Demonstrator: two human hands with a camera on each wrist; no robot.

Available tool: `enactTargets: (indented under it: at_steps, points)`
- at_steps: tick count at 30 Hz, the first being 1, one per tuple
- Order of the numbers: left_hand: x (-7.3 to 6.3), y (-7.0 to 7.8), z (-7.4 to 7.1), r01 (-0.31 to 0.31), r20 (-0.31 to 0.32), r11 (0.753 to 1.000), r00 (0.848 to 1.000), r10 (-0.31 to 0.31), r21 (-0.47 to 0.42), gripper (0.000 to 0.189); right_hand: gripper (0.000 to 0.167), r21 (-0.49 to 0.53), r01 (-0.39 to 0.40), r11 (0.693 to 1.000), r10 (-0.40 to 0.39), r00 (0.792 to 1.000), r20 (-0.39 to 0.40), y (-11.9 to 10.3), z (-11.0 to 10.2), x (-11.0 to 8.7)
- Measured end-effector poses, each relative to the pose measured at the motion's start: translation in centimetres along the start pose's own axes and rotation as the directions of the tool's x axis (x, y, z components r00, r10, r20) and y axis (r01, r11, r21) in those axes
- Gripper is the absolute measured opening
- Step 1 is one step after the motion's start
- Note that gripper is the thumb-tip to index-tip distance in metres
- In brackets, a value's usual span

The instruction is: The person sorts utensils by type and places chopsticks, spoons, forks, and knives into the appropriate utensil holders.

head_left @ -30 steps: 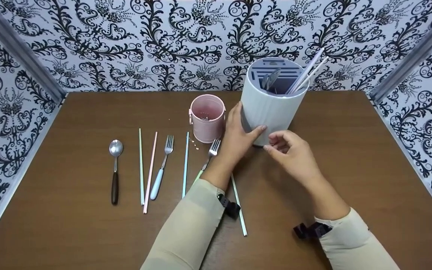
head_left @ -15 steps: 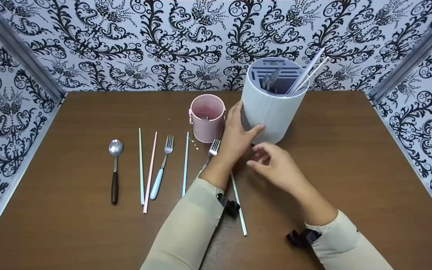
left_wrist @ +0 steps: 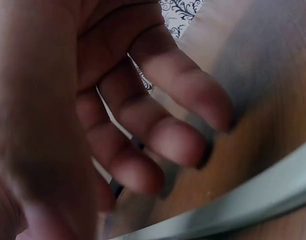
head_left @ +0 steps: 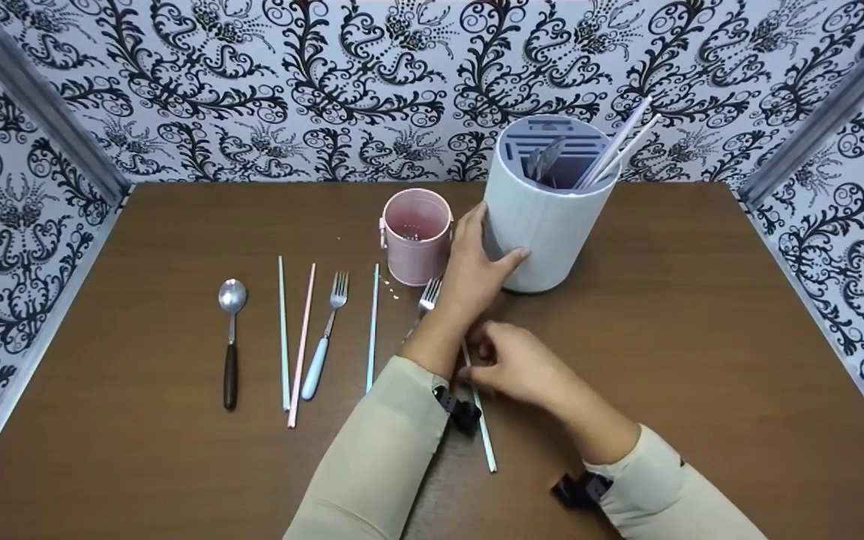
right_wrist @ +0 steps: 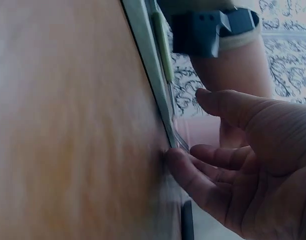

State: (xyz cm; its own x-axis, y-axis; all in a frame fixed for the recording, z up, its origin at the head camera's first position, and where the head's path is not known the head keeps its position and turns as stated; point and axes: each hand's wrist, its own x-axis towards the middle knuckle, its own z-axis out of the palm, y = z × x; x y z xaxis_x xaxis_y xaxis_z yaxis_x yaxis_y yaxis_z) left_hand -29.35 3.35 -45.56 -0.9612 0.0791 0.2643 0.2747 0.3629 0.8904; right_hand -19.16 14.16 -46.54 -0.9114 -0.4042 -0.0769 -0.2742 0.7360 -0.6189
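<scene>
A tall white utensil holder (head_left: 544, 232) stands at the back with its slotted grey-blue top showing. My left hand (head_left: 469, 270) holds its left side, thumb across the front. Below that arm lies a pale green chopstick (head_left: 485, 439), partly hidden by the arm and right hand. My right hand (head_left: 526, 367) reaches over this chopstick with bent fingers. In the right wrist view a fingertip meets the chopstick (right_wrist: 152, 75), while the thumb stays well apart. Beyond it lies a fork with a green handle (right_wrist: 162, 47). Blurred fingers (left_wrist: 177, 142) fill much of the left wrist view.
A pink cup (head_left: 417, 255) stands left of the holder. Farther left lie a blue chopstick (head_left: 373, 330), a blue-handled fork (head_left: 316, 367), a pink chopstick (head_left: 302, 345), a green chopstick (head_left: 283, 334) and a brown-handled spoon (head_left: 231, 367). Patterned walls enclose the table (head_left: 702, 360).
My right hand has moved from the front of the holder down and left to the pale green chopstick. The left hand keeps its place on the holder.
</scene>
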Motion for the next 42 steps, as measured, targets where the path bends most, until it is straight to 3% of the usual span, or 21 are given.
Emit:
enactTargets:
  at_steps: [15,33,37,42]
  points:
    - [-0.2,-0.1,0.1,-0.022,-0.011,1.000,1.000,0.022,0.011,0.090,0.024,-0.151,-0.026,0.988,0.026,1.000,-0.004,-0.6,0.7,0.0]
    - [-0.2,-0.2,0.2,-0.011,-0.009,1.000,1.000,0.011,-0.001,0.090,0.021,-0.324,-0.135,0.936,0.135,0.991,-0.023,-0.8,-0.1,-0.5]
    - [-0.2,-0.3,0.2,-0.018,-0.011,1.000,1.000,0.018,0.003,0.090,0.021,-0.333,-0.155,0.930,0.158,0.987,-0.020,-0.6,-0.7,-0.5]
    - [-0.1,-0.4,0.1,-0.038,-0.016,0.999,0.999,0.038,0.004,0.090,0.020,-0.296,-0.152,0.943,0.155,0.988,-0.014,-0.5,-1.4,-0.5]
